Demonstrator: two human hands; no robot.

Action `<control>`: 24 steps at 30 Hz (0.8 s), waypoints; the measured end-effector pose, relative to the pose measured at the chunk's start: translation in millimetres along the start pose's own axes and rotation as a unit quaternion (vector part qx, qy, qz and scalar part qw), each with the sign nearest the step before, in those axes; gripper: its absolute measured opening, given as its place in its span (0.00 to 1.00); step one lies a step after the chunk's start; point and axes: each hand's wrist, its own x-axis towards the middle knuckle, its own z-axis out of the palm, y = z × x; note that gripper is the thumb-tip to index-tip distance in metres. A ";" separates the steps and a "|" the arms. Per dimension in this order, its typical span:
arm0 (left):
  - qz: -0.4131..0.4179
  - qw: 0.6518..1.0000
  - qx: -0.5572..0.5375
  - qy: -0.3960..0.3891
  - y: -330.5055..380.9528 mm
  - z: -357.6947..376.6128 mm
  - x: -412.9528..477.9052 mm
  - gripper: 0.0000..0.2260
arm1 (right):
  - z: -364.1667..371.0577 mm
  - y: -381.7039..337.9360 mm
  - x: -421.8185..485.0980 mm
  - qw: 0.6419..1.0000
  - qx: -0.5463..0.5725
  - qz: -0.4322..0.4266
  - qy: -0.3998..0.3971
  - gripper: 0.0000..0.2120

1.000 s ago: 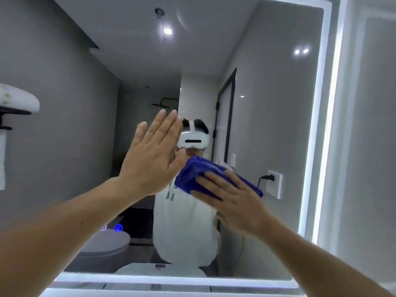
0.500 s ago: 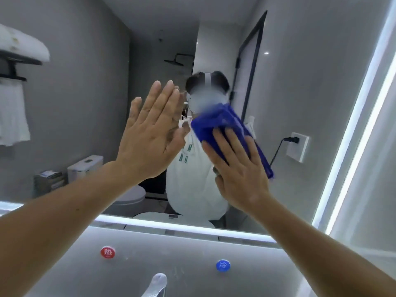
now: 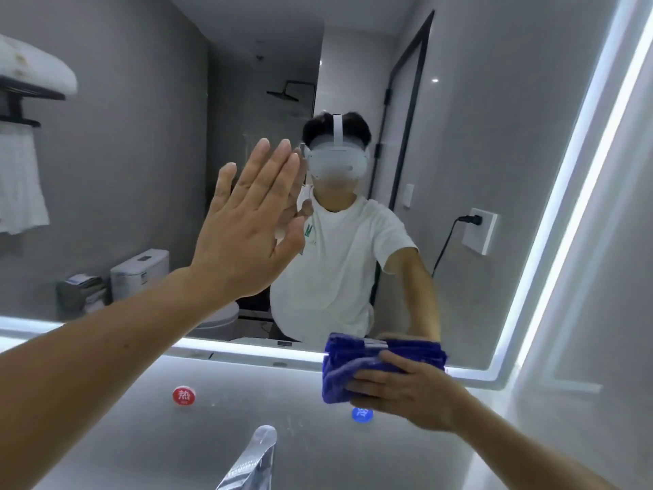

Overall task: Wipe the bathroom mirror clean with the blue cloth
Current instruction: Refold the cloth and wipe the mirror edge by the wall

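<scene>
L hand is fully open, fingers straight and together, palm flat on the mirror glass, holding nothing. Below the mirror there is a red button, and the tap at bottom centre. Blue cloth sits bunched at the mirror's lower lit edge, right of centre. R hand presses it there w/ fingers nearly straight over it.
</scene>
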 end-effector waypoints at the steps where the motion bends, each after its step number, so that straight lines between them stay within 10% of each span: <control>1: 0.001 1.000 0.005 -0.002 0.3 0.6 3.1 0.29 | -2.6 15.5 -5.0 0.999 0.010 0.044 0.028 0.35; 7: -0.007 1.000 0.013 -0.013 16.3 9.4 21.3 0.28 | -29.6 163.0 -3.2 0.891 0.094 0.401 0.190 0.26; 12: 0.003 1.000 -0.001 -0.007 20.5 12.7 18.0 0.28 | -27.4 151.9 21.7 0.821 0.113 0.517 0.213 0.30; 19: 0.002 1.000 0.009 -0.024 11.3 12.8 3.0 0.28 | 11.0 -33.8 -1.6 0.952 0.092 0.285 0.063 0.37; 24: -0.029 0.997 0.051 -0.053 -7.7 5.1 6.3 0.29 | 0.3 -25.2 10.5 0.982 0.088 0.165 0.022 0.39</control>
